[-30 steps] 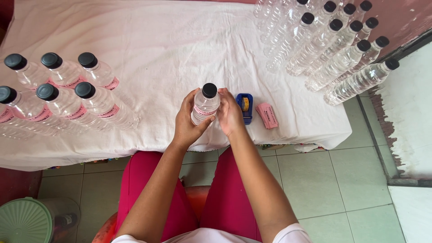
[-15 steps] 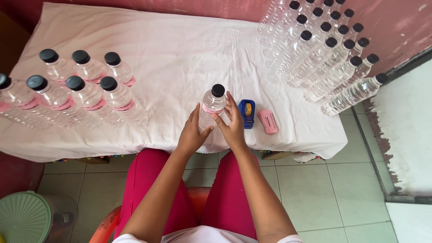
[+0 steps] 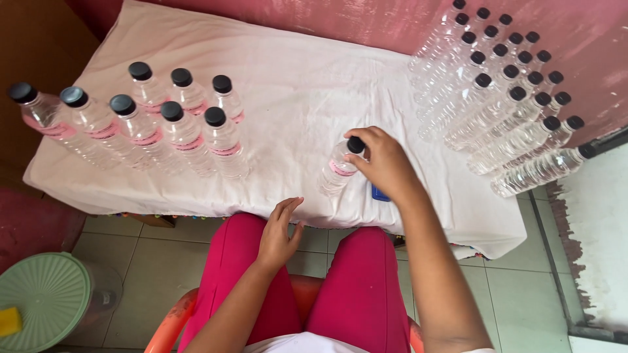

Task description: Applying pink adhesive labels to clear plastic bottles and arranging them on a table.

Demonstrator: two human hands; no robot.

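My right hand (image 3: pixel 386 163) grips the black cap and neck of a clear plastic bottle (image 3: pixel 337 171) with a pink label band, standing on the white-clothed table (image 3: pixel 301 91) near its front edge. My left hand (image 3: pixel 278 232) hovers over my lap at the table's front edge, fingers apart, holding nothing. A small blue object (image 3: pixel 379 194) lies on the cloth, mostly hidden under my right hand.
Several pink-labelled, black-capped bottles (image 3: pixel 163 124) stand in rows at the table's left. Several unlabelled capped bottles (image 3: pixel 504 98) crowd the right side by the pink wall. A green lidded bin (image 3: pixel 42 297) sits on the tiled floor at lower left. I sit on an orange chair (image 3: pixel 173 320).
My left hand let go of the bottle and dropped back to my lap. My right hand shifted to the bottle's cap. The view swung right and closer.
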